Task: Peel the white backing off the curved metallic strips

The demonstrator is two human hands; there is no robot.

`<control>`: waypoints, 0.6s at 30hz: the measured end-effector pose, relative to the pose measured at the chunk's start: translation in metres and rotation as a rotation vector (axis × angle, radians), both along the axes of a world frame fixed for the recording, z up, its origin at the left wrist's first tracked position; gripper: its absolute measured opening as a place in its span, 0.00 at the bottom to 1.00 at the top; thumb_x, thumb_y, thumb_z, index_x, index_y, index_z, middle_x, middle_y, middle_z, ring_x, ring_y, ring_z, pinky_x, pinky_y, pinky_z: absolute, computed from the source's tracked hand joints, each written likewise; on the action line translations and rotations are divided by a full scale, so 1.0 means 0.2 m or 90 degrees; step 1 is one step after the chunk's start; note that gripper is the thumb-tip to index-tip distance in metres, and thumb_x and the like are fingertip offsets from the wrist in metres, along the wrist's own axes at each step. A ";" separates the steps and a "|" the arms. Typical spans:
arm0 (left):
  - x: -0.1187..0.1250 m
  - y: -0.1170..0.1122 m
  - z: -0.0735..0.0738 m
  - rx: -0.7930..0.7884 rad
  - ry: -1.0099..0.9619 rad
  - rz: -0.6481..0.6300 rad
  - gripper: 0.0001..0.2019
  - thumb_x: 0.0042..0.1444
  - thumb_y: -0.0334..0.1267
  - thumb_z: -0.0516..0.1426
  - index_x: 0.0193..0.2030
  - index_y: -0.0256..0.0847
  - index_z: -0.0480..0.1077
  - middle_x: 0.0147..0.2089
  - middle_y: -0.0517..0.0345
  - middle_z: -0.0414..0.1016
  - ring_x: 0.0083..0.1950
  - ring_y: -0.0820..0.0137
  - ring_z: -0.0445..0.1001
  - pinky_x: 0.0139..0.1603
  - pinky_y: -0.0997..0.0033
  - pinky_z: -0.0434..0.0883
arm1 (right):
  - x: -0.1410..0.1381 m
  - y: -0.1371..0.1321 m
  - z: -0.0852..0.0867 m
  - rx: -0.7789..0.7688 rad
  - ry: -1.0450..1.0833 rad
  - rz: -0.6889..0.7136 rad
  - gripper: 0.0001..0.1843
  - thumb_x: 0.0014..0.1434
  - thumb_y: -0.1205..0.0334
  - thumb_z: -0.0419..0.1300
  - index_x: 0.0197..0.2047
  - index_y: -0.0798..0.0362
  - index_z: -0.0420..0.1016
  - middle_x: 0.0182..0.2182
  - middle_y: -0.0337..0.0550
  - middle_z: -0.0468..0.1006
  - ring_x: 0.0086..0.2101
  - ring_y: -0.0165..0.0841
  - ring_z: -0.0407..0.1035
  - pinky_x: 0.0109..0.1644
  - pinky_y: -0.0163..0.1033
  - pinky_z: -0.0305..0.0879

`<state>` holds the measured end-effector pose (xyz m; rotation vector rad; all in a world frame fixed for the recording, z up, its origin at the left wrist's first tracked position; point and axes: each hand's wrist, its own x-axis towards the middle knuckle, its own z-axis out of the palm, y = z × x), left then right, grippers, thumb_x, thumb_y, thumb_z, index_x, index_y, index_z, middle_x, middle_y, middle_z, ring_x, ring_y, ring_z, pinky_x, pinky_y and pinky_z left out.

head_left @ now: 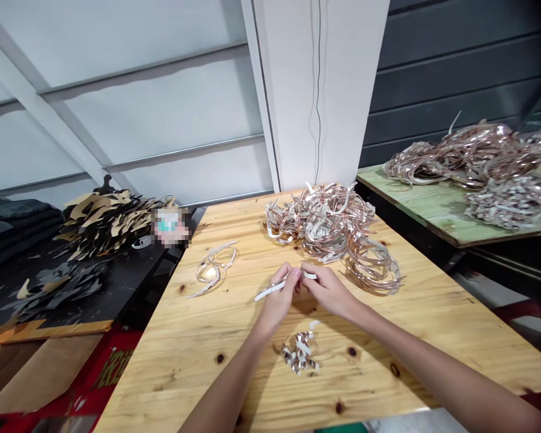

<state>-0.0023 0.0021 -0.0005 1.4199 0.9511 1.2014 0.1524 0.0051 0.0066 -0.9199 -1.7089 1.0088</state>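
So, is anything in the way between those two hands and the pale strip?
Nothing visible: the left hand and right hand already have the pale strip between their fingers. The small scraps lie on the table nearer the person, and the shiny heap lies beyond the hands.

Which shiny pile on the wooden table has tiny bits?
The small pile, lowest in view: its pieces are short. The big heap farther back and the loose loops on the left are long and curled.
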 end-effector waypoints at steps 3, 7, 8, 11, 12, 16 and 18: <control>0.00 0.00 0.00 0.032 0.055 0.016 0.22 0.66 0.56 0.54 0.27 0.42 0.66 0.27 0.61 0.65 0.31 0.69 0.63 0.35 0.70 0.62 | -0.01 0.01 0.00 -0.044 0.061 0.009 0.14 0.62 0.66 0.55 0.25 0.51 0.69 0.22 0.35 0.70 0.26 0.32 0.62 0.33 0.38 0.56; 0.02 0.00 0.01 0.039 0.049 -0.008 0.24 0.66 0.58 0.53 0.28 0.42 0.70 0.29 0.58 0.70 0.34 0.67 0.68 0.40 0.68 0.65 | -0.03 0.01 0.01 -0.173 0.186 0.010 0.15 0.60 0.63 0.55 0.21 0.50 0.66 0.19 0.34 0.65 0.23 0.31 0.58 0.29 0.38 0.55; 0.02 0.00 0.01 0.036 0.039 -0.011 0.24 0.66 0.59 0.53 0.27 0.42 0.70 0.29 0.57 0.71 0.35 0.66 0.69 0.41 0.68 0.66 | -0.03 0.00 0.02 -0.203 0.219 0.008 0.15 0.59 0.62 0.55 0.21 0.50 0.66 0.18 0.34 0.63 0.23 0.31 0.57 0.28 0.38 0.54; 0.03 0.00 0.00 0.020 0.001 -0.021 0.24 0.65 0.60 0.53 0.28 0.43 0.69 0.31 0.56 0.73 0.37 0.64 0.71 0.45 0.67 0.68 | -0.04 -0.01 0.04 -0.276 0.325 -0.004 0.16 0.56 0.60 0.58 0.18 0.50 0.63 0.17 0.34 0.59 0.22 0.30 0.54 0.28 0.38 0.53; 0.03 0.01 -0.01 0.014 -0.016 -0.023 0.23 0.65 0.59 0.53 0.28 0.43 0.69 0.32 0.55 0.73 0.38 0.64 0.72 0.46 0.66 0.69 | -0.04 -0.01 0.04 -0.297 0.361 -0.006 0.17 0.55 0.59 0.59 0.18 0.50 0.62 0.17 0.33 0.58 0.22 0.30 0.53 0.29 0.38 0.52; 0.03 0.03 -0.04 -0.006 -0.088 -0.025 0.21 0.64 0.57 0.55 0.29 0.43 0.67 0.33 0.56 0.73 0.38 0.65 0.72 0.45 0.65 0.71 | -0.02 0.01 0.04 -0.378 0.482 0.011 0.19 0.55 0.57 0.62 0.19 0.49 0.58 0.17 0.32 0.52 0.22 0.30 0.48 0.27 0.37 0.51; 0.03 0.04 -0.05 -0.016 -0.113 -0.022 0.22 0.64 0.57 0.55 0.28 0.42 0.65 0.33 0.57 0.72 0.37 0.66 0.72 0.44 0.65 0.71 | 0.00 0.03 0.03 -0.398 0.531 0.026 0.20 0.57 0.57 0.61 0.20 0.48 0.55 0.18 0.31 0.50 0.21 0.30 0.45 0.28 0.38 0.53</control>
